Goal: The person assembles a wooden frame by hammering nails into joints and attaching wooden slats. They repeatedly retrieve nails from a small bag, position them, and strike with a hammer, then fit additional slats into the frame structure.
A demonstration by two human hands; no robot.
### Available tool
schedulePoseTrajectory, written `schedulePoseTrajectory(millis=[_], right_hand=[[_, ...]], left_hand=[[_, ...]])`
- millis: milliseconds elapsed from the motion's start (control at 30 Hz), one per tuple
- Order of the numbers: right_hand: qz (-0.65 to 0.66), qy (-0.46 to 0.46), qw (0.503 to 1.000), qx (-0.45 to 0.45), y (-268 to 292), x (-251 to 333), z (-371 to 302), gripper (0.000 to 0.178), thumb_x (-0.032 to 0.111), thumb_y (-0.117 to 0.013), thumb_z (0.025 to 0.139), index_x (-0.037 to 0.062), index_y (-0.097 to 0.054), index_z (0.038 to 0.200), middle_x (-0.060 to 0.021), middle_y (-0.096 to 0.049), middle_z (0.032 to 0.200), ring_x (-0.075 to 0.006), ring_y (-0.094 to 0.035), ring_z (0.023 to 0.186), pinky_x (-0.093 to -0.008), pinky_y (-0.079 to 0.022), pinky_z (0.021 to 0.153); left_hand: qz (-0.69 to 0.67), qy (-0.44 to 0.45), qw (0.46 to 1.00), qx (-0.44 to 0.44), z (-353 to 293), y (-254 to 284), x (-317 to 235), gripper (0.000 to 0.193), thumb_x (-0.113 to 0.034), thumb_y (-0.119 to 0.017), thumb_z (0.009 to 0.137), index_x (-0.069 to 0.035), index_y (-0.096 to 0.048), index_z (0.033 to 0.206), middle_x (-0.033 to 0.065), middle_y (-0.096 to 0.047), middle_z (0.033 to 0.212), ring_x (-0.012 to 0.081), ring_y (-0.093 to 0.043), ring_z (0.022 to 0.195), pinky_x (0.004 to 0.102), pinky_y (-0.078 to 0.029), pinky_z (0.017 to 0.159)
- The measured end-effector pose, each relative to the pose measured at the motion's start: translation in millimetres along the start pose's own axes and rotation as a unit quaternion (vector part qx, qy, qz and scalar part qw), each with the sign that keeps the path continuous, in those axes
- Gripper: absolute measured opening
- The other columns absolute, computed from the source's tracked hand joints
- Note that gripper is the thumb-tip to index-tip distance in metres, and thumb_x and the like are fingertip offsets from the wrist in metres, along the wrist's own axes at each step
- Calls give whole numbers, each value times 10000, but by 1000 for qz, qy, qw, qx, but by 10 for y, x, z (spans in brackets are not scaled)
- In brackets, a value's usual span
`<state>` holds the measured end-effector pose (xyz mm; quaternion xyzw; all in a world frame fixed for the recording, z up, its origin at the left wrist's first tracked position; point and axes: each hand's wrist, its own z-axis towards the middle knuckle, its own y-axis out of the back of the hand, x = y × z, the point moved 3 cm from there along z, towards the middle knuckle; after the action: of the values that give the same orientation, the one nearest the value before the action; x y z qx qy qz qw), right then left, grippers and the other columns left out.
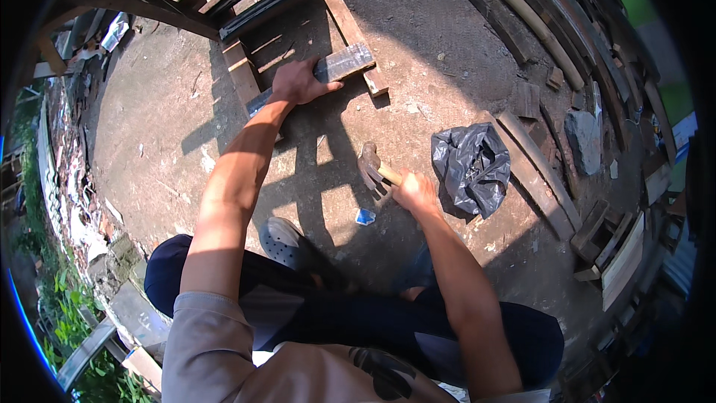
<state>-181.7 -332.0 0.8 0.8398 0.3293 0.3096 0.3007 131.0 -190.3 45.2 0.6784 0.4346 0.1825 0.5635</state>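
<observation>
From the head view, the left hand lies spread and pressed flat on a grey plank that rests across a wooden frame on the concrete ground. Nearer the person than the plank, the right hand is closed around a hammer, its head toward the plank. A black bag lies just right of the hammer, a blue scrap below it.

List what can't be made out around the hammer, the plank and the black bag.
- Head view: hammer handle, hidden inside the right hand.
- Grey wooden plank: its middle is covered by the left hand.
- Crumpled black plastic bag: contents too small and dark.
</observation>
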Motion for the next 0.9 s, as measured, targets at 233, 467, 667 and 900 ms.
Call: schedulePoseTrajectory(millis=[233,467,667,900], right_hand=[[18,-17,1000,13,-52,6,-7,310,264,-656,788,71,-640,1030,-223,-678,956,-402,-653,938,-481,-513,835],[2,29,1000,-9,-70,61,-257,265,205,-627,782,72,-675,1006,-190,-694,970,-349,-672,944,-452,-536,807],[-53,11,999,1,-81,-134,-450,248,197,-653,787,74,-701,997,-139,-712,976,-302,-685,956,-418,-539,816],[-15,54,984,-170,-230,-467,-642,424,379,-753,752,66,-651,1018,-132,-626,1048,-283,-575,1064,-424,-464,893]], left_hand=[[-11,2,1000,5,-3,47,-16,901,-755,-662,637,-66,-627,1217,221,-695,948,373,-671,916,437,-516,807],[46,90,995,3,-59,-26,-173,943,-763,-630,667,-101,-515,1328,211,-678,1070,360,-657,1010,461,-516,837],[0,-114,918,-379,-329,-285,-675,764,-500,-696,797,-25,-457,1346,182,-476,1364,354,-424,1283,505,-284,1083],[-157,-426,882,-129,-629,-315,-2469,385,-308,-690,855,-82,-614,1158,137,-674,1003,308,-642,951,397,-505,835]])
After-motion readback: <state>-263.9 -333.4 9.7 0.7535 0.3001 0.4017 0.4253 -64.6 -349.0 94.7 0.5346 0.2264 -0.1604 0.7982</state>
